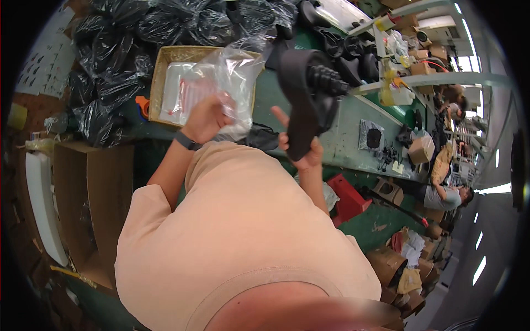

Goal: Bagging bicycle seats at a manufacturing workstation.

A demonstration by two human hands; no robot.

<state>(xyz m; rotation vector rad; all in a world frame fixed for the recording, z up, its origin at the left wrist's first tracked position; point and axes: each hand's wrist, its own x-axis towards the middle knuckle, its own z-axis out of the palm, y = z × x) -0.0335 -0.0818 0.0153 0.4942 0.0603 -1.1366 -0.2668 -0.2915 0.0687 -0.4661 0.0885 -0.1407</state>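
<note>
A: What's obscured?
B: Green bench, partly behind torso. Black bag heap, cropped up top. Carton, partly under clear plastic bag.
A: Black bellows part?
B: Over the bench, blurred, right hand clamped on its lower end.
A: Left hand?
B: Fingers curled at the clear plastic bag; can't tell if gripping.

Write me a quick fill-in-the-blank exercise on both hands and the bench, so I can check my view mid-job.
1. A thin, clear plastic bag is in the person's ____ hand.
2. The right hand holds a bulky, curved part coloured ____.
3. A dark, narrow band circles the person's left ____.
4. The open, rectangular tan cardboard box stands on a flat-topped workbench coloured ____.

Missing words: left; black; wrist; green.
</note>
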